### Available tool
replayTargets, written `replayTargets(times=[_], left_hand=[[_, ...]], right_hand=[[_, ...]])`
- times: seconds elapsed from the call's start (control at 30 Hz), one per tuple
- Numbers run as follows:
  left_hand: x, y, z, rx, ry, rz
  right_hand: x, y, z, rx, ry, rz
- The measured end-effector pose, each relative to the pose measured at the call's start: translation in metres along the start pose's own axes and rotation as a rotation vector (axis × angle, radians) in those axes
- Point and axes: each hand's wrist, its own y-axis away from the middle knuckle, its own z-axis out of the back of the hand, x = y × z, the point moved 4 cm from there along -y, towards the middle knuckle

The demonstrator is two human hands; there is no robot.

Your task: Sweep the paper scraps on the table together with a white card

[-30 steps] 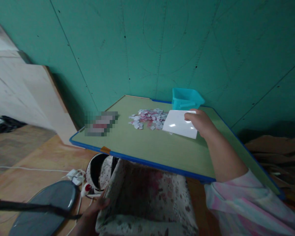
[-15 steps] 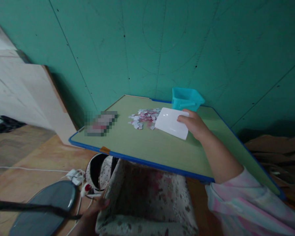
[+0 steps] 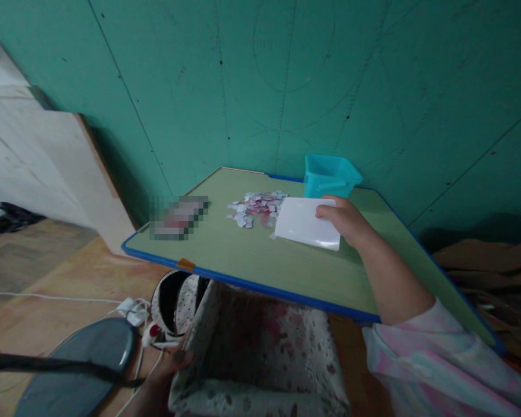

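My right hand [image 3: 345,221] grips the right edge of a white card [image 3: 306,230], held upright on the green table [image 3: 251,258] with its lower edge on the surface. Just left of the card lies a pile of several small pink and white paper scraps [image 3: 257,208]. My left hand [image 3: 168,366] is low at the bottom of the view, fingers closed on the rim of a floral fabric box [image 3: 260,359] below the table's front edge.
A teal plastic bin [image 3: 330,175] stands at the table's far edge against the green wall. A blurred-out item [image 3: 177,217] lies on the table's left. On the floor are a grey oval fan base [image 3: 77,362], white cables and a plug [image 3: 134,313], and a round patterned container [image 3: 177,301].
The white card slid left against the scraps, then eased back a little to the right and stood more upright. My left hand stayed on the box rim.
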Motion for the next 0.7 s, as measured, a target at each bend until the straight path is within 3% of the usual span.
replayTargets(times=[0.1,0.43,0.7], left_hand=[[0.001,0.001,-0.001,-0.035,-0.115,-0.021],[0.004,-0.002,0.007,-0.055,-0.182,-0.033],[0.006,-0.001,-0.001,-0.061,-0.109,-0.049]], right_hand=[[-0.003,-0.002,0.003,0.016,0.012,-0.043],[-0.009,-0.004,0.006,-0.005,-0.025,-0.068],[-0.006,-0.003,0.013,-0.024,0.031,-0.099]])
